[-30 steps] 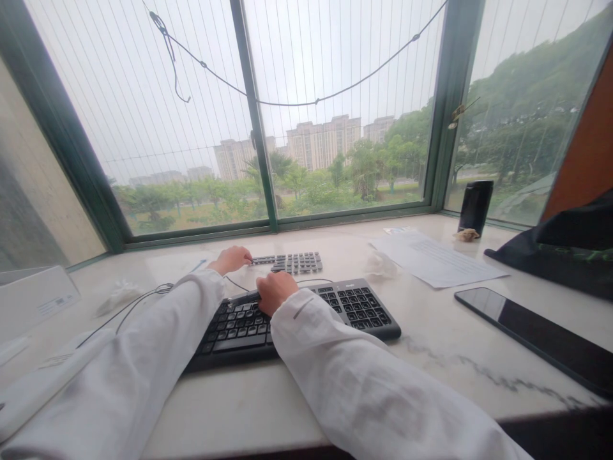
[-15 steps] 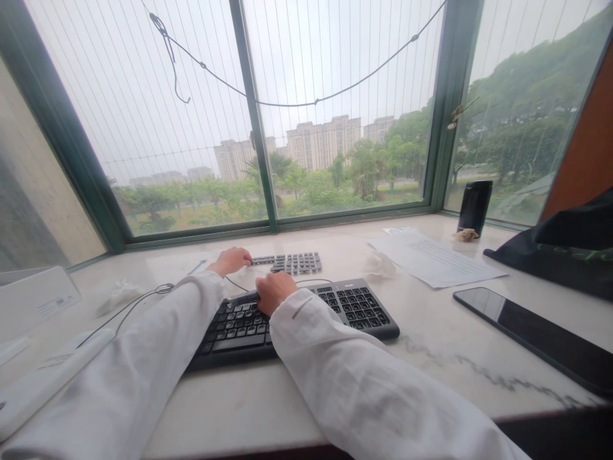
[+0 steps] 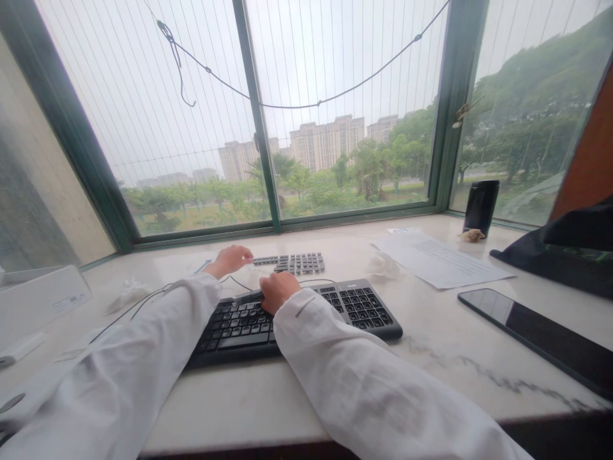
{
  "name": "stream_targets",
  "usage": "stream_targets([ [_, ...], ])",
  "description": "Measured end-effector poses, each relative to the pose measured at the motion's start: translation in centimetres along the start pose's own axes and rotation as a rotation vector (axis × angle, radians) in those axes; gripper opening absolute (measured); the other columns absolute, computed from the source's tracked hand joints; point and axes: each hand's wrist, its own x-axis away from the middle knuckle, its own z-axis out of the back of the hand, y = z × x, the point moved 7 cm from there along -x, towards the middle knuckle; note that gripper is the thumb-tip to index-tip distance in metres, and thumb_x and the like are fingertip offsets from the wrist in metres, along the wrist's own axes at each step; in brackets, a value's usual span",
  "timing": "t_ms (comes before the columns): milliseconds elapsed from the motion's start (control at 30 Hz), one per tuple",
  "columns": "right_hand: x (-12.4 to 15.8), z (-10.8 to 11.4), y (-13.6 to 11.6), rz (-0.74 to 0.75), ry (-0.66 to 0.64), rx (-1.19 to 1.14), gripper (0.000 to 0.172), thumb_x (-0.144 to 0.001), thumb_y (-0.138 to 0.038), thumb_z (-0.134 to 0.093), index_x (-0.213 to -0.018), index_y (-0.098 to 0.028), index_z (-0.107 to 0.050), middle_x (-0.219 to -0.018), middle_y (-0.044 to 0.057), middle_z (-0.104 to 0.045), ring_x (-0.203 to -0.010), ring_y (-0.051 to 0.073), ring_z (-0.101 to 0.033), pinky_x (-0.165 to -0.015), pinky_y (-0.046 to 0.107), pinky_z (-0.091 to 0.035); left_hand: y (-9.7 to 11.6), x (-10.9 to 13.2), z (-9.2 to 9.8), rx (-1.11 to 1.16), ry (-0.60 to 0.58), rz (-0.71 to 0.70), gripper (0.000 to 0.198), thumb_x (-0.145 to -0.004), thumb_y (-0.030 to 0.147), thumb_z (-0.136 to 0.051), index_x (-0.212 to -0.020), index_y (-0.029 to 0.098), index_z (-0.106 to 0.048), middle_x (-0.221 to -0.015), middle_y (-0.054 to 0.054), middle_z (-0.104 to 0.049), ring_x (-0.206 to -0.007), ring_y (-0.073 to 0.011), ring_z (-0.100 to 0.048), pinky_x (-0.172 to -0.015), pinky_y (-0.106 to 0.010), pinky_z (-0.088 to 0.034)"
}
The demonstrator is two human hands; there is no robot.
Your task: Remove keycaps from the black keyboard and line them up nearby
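A black keyboard (image 3: 345, 306) lies on the marble sill in front of me. My right hand (image 3: 280, 291) rests on its upper edge near the middle, fingers curled under so their tips are hidden. My left hand (image 3: 230, 259) lies beyond the keyboard on the sill, fingers pressed together and pointing at a cluster of loose dark keycaps (image 3: 292, 262). What the fingers pinch, if anything, is too small to see. Both arms are in white sleeves. The keyboard's thin cable (image 3: 143, 300) runs off to the left.
A printed sheet (image 3: 440, 262) and crumpled tissue (image 3: 383, 265) lie to the right. A dark tablet (image 3: 536, 332) and a black bag (image 3: 565, 255) are at the far right, with a black cup (image 3: 480, 206) by the window. A white box (image 3: 38, 303) stands left.
The view has shifted a little to the right. Both hands keep nearly the same places on the keyboard and beside the keycaps.
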Motion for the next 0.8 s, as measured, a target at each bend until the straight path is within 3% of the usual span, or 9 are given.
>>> stream_targets([
  [200,-0.1,0.1,0.0,-0.002,-0.011,0.028,0.028,-0.074,-0.025,-0.056,-0.096,-0.013,-0.068,-0.09,0.016,-0.069,-0.083,0.029,-0.068,-0.069,0.037,-0.052,0.3,3.8,3.7,0.061,0.071,-0.071,0.03,-0.082,0.051,-0.052,-0.094,0.032,-0.073,-0.099,0.002,-0.072,-0.093,-0.0194,-0.062,-0.076,-0.025,-0.042],
  [367,-0.1,0.0,0.5,-0.033,0.005,0.036,0.027,-0.074,-0.025,-0.056,-0.095,-0.014,-0.068,-0.088,0.015,-0.069,-0.083,0.029,-0.067,-0.067,0.036,-0.05,1.6,8.1,5.9,0.179,0.114,-0.141,0.034,-0.083,0.053,-0.052,-0.087,0.029,-0.075,-0.087,0.001,-0.074,-0.074,-0.0163,-0.061,-0.066,-0.024,-0.039],
  [500,0.0,0.1,0.8,-0.056,0.014,0.05,0.024,-0.076,-0.023,-0.053,-0.094,-0.015,-0.068,-0.087,0.014,-0.069,-0.08,0.028,-0.067,-0.065,0.035,-0.048,2.9,10.7,5.6,0.305,0.146,-0.22,0.04,-0.085,0.054,-0.051,-0.083,0.022,-0.075,-0.074,-0.002,-0.072,-0.059,-0.0126,-0.054,-0.061,-0.023,-0.037],
  [600,0.2,0.4,1.0,-0.1,0.024,0.057,0.022,-0.079,-0.024,-0.051,-0.092,-0.016,-0.067,-0.084,0.014,-0.069,-0.078,0.027,-0.066,-0.064,0.033,-0.046,3.5,11.7,4.5,0.42,0.099,-0.292,0.036,-0.085,0.048,-0.053,-0.082,0.02,-0.075,-0.071,-0.002,-0.07,-0.058,-0.011,-0.052,-0.06,-0.022,-0.037],
  [800,0.0,1.6,1.6,-0.208,0.175,-0.09,0.019,-0.083,-0.024,-0.046,-0.082,-0.018,-0.064,-0.076,0.011,-0.068,-0.069,0.022,-0.063,-0.059,0.03,-0.037,5.2,13.7,4.3,0.535,0.009,-0.52,0.029,-0.082,0.046,-0.061,-0.089,0.022,-0.076,-0.073,-0.001,-0.068,-0.057,-0.0084,-0.05,-0.056,-0.02,-0.036],
])
